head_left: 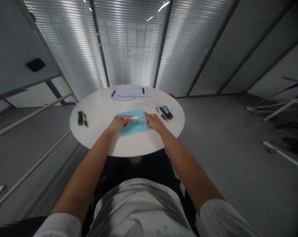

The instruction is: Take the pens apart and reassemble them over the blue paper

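Observation:
A slim white pen [138, 117] spans the gap between my two hands, held level above a light blue sheet of paper [136, 129]. My left hand [119, 123] is closed on the pen's left end, thumb and fingers pinching it. At the other end my right hand [152, 121] grips it with curled fingers. Part of the blue sheet is hidden under both hands. Several pens and markers [165, 113] in black, green, blue and pink lie just right of my right hand.
The round white table [97, 100] carries a stack of papers [129, 93] at its far side, with dark small items on top. Green and yellow markers [82, 118] lie at the left. A metal frame [32, 115] stands left of the table; a rack [284, 95] is at the right.

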A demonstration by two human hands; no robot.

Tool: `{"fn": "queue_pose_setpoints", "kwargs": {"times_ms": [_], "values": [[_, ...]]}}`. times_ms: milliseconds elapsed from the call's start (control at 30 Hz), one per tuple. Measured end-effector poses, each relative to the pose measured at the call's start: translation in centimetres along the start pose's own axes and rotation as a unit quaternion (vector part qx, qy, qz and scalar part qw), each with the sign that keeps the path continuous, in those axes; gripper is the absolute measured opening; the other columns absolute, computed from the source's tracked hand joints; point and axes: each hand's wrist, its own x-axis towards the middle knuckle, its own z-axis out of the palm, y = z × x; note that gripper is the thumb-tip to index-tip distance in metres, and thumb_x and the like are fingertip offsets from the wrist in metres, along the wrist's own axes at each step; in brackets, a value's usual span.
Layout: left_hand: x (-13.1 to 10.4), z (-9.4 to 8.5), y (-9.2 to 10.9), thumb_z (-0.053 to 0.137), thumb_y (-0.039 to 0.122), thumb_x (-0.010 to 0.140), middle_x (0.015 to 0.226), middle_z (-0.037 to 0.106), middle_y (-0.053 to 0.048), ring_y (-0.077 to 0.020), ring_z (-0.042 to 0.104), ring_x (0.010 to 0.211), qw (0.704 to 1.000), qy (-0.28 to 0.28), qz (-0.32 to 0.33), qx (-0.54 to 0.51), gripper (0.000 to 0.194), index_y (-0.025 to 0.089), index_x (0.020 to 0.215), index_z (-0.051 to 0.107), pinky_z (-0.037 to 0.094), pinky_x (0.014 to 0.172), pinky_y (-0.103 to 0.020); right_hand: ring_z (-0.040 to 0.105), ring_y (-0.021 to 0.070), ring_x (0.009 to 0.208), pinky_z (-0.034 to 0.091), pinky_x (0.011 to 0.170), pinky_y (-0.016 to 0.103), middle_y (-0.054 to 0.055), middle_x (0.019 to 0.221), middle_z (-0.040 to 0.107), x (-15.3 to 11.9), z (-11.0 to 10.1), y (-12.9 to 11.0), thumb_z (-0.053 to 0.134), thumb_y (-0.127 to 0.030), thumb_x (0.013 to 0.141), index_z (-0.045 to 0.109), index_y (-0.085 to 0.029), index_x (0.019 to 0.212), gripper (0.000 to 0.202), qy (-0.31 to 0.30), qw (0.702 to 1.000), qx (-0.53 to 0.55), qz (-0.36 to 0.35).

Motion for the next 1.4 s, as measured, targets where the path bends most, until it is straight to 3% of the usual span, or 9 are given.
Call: {"fn": "queue_pose_setpoints", "kwargs": {"times_ms": [133,267,467,700,867,1033,1233,1400], "values": [[0.2,-0.1,-0.3,0.074,0.044,0.067,0.078,0.069,-0.007,-0.0081,0.045,0.054,1.000,0.002,0.007,0.002,0.048,0.014,0.104,0.074,0.030,0.053,-0.026,0.039,0.0087,0.031,0.030,0.037,0.023,-0.003,0.033,0.042,0.0,0.0,-0.2,0.048,-0.074,0.078,0.043,-0.022,0.052,0.059,-0.002,0.999,0.033,-0.006],[0.4,-0.1,-0.6,0.073,0.045,0.068,0.085,0.070,-0.008,-0.0083,0.046,0.055,1.000,0.007,0.003,-0.014,0.046,0.014,0.103,0.074,0.033,0.054,-0.025,0.041,0.0079,0.035,0.025,0.036,0.021,-0.004,0.043,0.052,0.2,-0.1,-0.1,0.060,-0.063,0.074,0.051,-0.021,0.066,0.044,-0.028,0.995,0.086,-0.031],[0.4,-0.2,-0.7,0.072,0.043,0.069,0.084,0.070,-0.007,-0.0083,0.046,0.055,1.000,-0.001,0.009,-0.004,0.043,0.015,0.101,0.075,0.031,0.053,-0.025,0.038,0.0076,0.033,0.029,0.038,0.021,-0.004,0.036,0.043,0.2,-0.2,0.4,0.055,-0.061,0.079,0.046,-0.021,0.054,0.049,-0.006,0.999,0.034,-0.024],[0.3,-0.1,-0.4,0.074,0.043,0.066,0.083,0.070,-0.008,-0.0082,0.045,0.053,1.000,0.011,-0.003,-0.011,0.043,0.014,0.098,0.075,0.031,0.052,-0.026,0.045,0.0073,0.039,0.028,0.038,0.019,-0.005,0.051,0.057,0.2,-0.2,0.1,0.067,-0.057,0.070,0.053,-0.022,0.075,0.039,-0.034,0.996,0.068,-0.039],[0.3,-0.1,-0.5,0.073,0.044,0.068,0.082,0.070,-0.008,-0.0083,0.046,0.053,1.000,0.011,-0.003,-0.005,0.043,0.014,0.097,0.075,0.030,0.052,-0.025,0.045,0.0070,0.039,0.032,0.040,0.019,-0.005,0.050,0.055,0.1,0.0,0.1,0.054,-0.064,0.080,0.052,-0.021,0.072,0.043,-0.023,0.997,0.005,-0.071],[0.2,0.1,-0.2,0.073,0.045,0.067,0.078,0.069,-0.007,-0.0088,0.044,0.053,1.000,0.015,-0.006,0.001,0.042,0.013,0.094,0.076,0.029,0.052,-0.025,0.044,0.0068,0.038,0.032,0.038,0.019,-0.005,0.048,0.053,0.0,0.2,-0.2,0.051,-0.068,0.081,0.051,-0.021,0.071,0.048,-0.012,0.998,-0.004,-0.061],[0.0,0.3,0.2,0.073,0.047,0.068,0.068,0.066,-0.005,-0.0090,0.044,0.052,1.000,0.002,-0.011,0.025,0.040,0.014,0.090,0.077,0.031,0.052,-0.026,0.057,0.0081,0.050,0.036,0.040,0.018,0.000,0.077,0.067,0.8,0.1,0.0,0.059,-0.068,0.074,0.051,-0.021,0.079,0.047,0.012,0.995,0.092,-0.029],[0.9,-0.1,-1.0,0.072,0.048,0.068,0.090,0.069,-0.012,-0.0088,0.050,0.055,0.996,0.030,-0.016,-0.086,0.042,0.014,0.093,0.075,0.039,0.055,-0.027,0.066,0.0143,0.078,0.051,0.063,0.026,0.000,0.086,0.068,2.3,-1.2,-1.2,0.054,-0.064,0.080,0.046,-0.024,0.082,0.040,0.088,0.952,0.294,-0.004]]}}
